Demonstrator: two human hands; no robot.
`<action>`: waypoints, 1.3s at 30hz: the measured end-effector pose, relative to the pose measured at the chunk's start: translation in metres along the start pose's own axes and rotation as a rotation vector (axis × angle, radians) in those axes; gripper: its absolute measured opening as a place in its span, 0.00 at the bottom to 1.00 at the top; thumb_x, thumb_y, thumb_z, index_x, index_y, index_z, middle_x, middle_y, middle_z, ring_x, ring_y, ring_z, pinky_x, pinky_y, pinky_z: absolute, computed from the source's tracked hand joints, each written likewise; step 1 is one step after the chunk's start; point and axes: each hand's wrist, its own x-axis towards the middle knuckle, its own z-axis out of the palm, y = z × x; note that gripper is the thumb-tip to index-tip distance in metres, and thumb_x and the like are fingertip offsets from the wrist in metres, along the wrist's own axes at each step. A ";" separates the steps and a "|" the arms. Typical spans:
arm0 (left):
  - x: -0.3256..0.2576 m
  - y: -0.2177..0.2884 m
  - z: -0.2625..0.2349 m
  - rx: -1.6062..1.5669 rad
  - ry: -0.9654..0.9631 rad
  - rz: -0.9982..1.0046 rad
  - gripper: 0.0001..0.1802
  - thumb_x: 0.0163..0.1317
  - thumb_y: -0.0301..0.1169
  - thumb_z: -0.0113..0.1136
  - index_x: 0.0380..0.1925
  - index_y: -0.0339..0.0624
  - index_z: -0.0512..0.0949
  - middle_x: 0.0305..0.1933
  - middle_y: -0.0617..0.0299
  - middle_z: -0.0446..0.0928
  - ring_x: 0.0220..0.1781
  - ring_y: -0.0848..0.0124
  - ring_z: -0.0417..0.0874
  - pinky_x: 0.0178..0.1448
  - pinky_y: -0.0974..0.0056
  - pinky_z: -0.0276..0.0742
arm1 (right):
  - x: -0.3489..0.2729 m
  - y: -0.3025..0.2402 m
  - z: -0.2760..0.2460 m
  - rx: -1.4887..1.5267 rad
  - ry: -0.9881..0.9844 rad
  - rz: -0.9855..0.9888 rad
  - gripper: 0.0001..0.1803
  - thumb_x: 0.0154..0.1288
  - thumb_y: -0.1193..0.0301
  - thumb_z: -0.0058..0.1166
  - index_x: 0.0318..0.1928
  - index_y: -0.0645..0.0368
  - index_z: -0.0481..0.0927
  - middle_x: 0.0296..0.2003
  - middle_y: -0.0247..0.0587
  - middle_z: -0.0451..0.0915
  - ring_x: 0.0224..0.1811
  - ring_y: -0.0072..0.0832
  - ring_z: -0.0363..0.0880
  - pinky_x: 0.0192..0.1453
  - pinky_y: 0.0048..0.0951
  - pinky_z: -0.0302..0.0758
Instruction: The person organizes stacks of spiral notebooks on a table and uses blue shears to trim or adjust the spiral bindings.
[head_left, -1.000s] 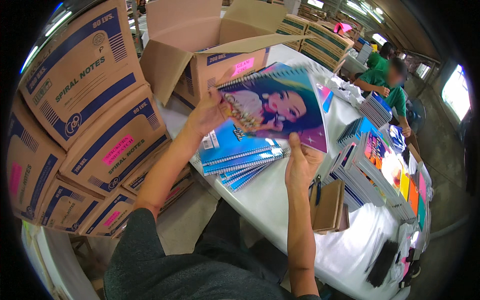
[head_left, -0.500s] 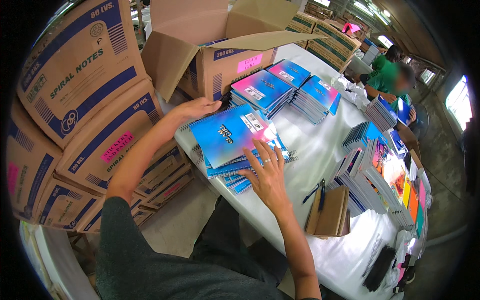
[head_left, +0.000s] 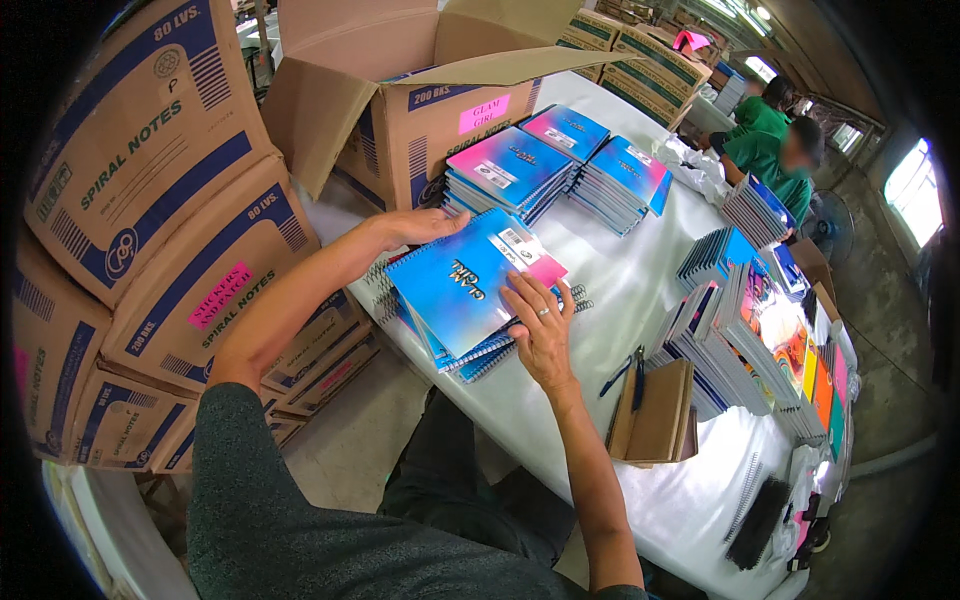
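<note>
A single head-worn fisheye view looks steeply down and forward over the person's own forearms onto a white-covered table (head_left: 640, 290), close to it; stacked cardboard boxes (head_left: 150, 230) bend along the left rim.
</note>
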 end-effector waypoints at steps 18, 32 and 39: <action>-0.109 -0.015 0.182 -0.799 1.208 0.494 0.35 0.76 0.43 0.34 0.74 0.37 0.41 0.79 0.52 0.38 0.80 0.64 0.39 0.79 0.58 0.36 | 0.056 0.144 -0.022 0.590 -0.469 0.876 0.53 0.66 0.30 0.25 0.61 0.73 0.71 0.53 0.65 0.76 0.53 0.47 0.79 0.64 0.35 0.70; -0.154 0.012 0.165 -0.129 1.232 0.632 0.32 0.73 0.33 0.38 0.71 0.26 0.47 0.78 0.45 0.43 0.80 0.57 0.43 0.78 0.57 0.39 | 0.036 0.134 -0.052 0.477 0.048 0.533 0.38 0.74 0.42 0.33 0.47 0.70 0.78 0.42 0.51 0.80 0.48 0.35 0.79 0.56 0.34 0.71; -0.052 -0.039 -0.042 -0.675 0.194 -0.081 0.29 0.74 0.49 0.43 0.62 0.38 0.71 0.62 0.53 0.74 0.61 0.68 0.75 0.66 0.64 0.67 | -0.054 -0.001 -0.052 0.765 0.226 0.985 0.35 0.76 0.48 0.36 0.53 0.74 0.74 0.44 0.50 0.81 0.47 0.35 0.80 0.52 0.34 0.77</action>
